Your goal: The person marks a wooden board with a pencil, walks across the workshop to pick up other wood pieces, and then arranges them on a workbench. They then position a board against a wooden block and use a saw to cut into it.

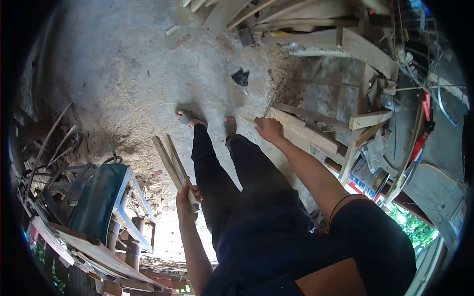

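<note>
Two narrow wooden strips [170,160] are gripped near their lower ends by my left hand [187,198], and they spread slightly apart toward their upper ends. My right hand [269,129] is closed around the end of a thin, flat piece of wood [248,119], beside the long boards [306,132] at the right. How far that piece runs under my fingers is hidden. Both arms reach out on either side of my dark trousers, and my sandalled feet stand on the concrete floor.
A green padded seat [101,200] on a metal frame stands at the left. Stacked timber [321,42] fills the upper right. A black scrap [240,77] lies on the dusty concrete floor [133,64]. A paint can [373,176] is at the right.
</note>
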Tool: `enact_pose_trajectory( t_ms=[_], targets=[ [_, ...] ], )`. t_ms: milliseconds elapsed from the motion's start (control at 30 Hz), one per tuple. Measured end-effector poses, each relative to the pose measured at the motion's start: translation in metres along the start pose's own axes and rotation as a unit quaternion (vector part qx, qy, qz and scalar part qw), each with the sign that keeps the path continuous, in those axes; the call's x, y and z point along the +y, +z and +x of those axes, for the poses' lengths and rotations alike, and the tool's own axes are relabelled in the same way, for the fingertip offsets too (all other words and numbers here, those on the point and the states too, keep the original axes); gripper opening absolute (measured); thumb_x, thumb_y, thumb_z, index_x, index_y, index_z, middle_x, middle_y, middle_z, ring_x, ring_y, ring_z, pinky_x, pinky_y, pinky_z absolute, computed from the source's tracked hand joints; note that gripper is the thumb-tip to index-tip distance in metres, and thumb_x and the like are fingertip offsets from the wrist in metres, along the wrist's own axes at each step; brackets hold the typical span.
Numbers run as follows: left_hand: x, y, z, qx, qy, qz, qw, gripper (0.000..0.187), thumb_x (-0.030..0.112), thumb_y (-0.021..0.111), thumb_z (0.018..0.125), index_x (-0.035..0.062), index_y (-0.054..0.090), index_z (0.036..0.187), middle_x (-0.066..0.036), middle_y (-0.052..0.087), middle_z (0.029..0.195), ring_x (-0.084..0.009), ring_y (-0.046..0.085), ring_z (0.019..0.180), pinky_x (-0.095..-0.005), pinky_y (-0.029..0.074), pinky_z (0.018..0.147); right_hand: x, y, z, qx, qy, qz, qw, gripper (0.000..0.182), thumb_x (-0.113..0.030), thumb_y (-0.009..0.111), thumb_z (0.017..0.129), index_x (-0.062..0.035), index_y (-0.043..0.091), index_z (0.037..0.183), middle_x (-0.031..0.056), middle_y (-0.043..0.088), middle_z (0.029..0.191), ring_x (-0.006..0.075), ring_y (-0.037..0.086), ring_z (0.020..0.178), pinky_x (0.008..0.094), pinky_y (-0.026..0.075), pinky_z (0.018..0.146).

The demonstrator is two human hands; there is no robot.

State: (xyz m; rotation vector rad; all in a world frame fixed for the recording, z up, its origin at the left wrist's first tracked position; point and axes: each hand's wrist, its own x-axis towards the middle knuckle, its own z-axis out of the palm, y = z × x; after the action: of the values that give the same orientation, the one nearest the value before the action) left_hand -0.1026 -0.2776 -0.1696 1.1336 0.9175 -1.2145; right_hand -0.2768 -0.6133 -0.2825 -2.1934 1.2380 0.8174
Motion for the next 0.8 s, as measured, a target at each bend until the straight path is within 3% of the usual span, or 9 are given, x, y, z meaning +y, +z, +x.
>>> enact_pose_trajectory(
  t_ms=[233,333,433,500,567,633,700,800],
  targets=[
    [0.094,-0.001,-0.017,-0.014,0.078,0.062,0.995,0.048,0.035,0.060,0.096,0.0038,0.047,0.130,-0.004,0.058,0.078,-0.0114,0.059,0.063,-0.0252,0.051,0.054,-0.105,-0.057,0.014,0.058,-0.076,0.055,0.994,0.035,-0.039,0.065,0.081,-0.0102,0.069,0.100,0.0190,0.070,0.093,0.0376,0.067,0.089,0.0488,0.052,0.079],
    [0.125,-0.007,-0.020,-0.020,0.101,0.025,0.994,0.047,0.033,0.062,0.094,0.0009,0.049,0.126,-0.004,0.058,0.078,-0.0123,0.059,0.063,-0.0258,0.051,0.056,-0.166,-0.098,0.019,0.077,-0.104,0.056,0.990,0.037,-0.039,0.067,0.081,-0.0100,0.069,0.104,0.0183,0.070,0.088,0.0385,0.067,0.085,0.0479,0.053,0.076],
    [0.157,-0.009,-0.013,-0.016,0.114,0.001,0.993,0.044,0.032,0.064,0.093,0.0002,0.054,0.122,-0.004,0.058,0.076,-0.0130,0.058,0.062,-0.0266,0.050,0.056,-0.210,-0.130,0.039,0.111,-0.129,0.093,0.981,0.043,-0.042,0.068,0.081,-0.0065,0.069,0.105,0.0220,0.069,0.087,0.0398,0.067,0.084,0.0478,0.053,0.078],
    [0.180,-0.004,-0.018,0.014,0.109,0.003,0.994,0.038,0.031,0.063,0.094,0.0005,0.057,0.116,-0.004,0.059,0.076,-0.0132,0.058,0.062,-0.0272,0.051,0.056,-0.233,-0.140,0.065,0.110,-0.078,0.112,0.985,0.046,-0.042,0.069,0.082,-0.0013,0.068,0.103,0.0200,0.070,0.084,0.0338,0.070,0.082,0.0443,0.055,0.073],
    [0.206,-0.001,-0.013,-0.025,0.090,-0.063,0.994,0.036,0.029,0.062,0.095,0.0003,0.056,0.115,-0.004,0.059,0.076,-0.0136,0.059,0.062,-0.0272,0.051,0.056,-0.259,-0.177,0.078,0.001,-0.083,0.360,0.929,0.043,-0.037,0.070,0.085,0.0024,0.068,0.102,0.0137,0.071,0.084,0.0242,0.071,0.081,0.0376,0.057,0.066],
    [0.236,0.004,-0.002,-0.040,0.080,-0.082,0.993,0.034,0.028,0.062,0.095,0.0010,0.054,0.114,-0.004,0.059,0.076,-0.0137,0.060,0.064,-0.0276,0.052,0.056,-0.286,-0.206,0.094,-0.035,-0.092,0.498,0.862,0.037,-0.029,0.070,0.086,0.0014,0.065,0.107,0.0086,0.070,0.091,0.0180,0.070,0.082,0.0309,0.058,0.064],
    [0.270,0.014,0.001,-0.063,0.086,-0.115,0.988,0.032,0.027,0.063,0.094,0.0017,0.054,0.112,-0.004,0.059,0.078,-0.0135,0.060,0.066,-0.0283,0.052,0.057,-0.312,-0.229,0.109,-0.063,-0.100,0.555,0.823,0.039,-0.025,0.070,0.086,-0.0008,0.061,0.115,0.0096,0.069,0.099,0.0196,0.070,0.082,0.0316,0.060,0.068],
    [0.317,0.031,-0.008,-0.013,0.122,-0.064,0.990,0.031,0.027,0.064,0.093,0.0009,0.057,0.107,-0.006,0.062,0.077,-0.0149,0.062,0.063,-0.0286,0.052,0.054,-0.352,-0.259,0.127,-0.122,-0.124,0.625,0.761,0.042,-0.019,0.068,0.086,0.0015,0.057,0.121,0.0109,0.065,0.108,0.0211,0.068,0.090,0.0343,0.061,0.071]
  ],
)
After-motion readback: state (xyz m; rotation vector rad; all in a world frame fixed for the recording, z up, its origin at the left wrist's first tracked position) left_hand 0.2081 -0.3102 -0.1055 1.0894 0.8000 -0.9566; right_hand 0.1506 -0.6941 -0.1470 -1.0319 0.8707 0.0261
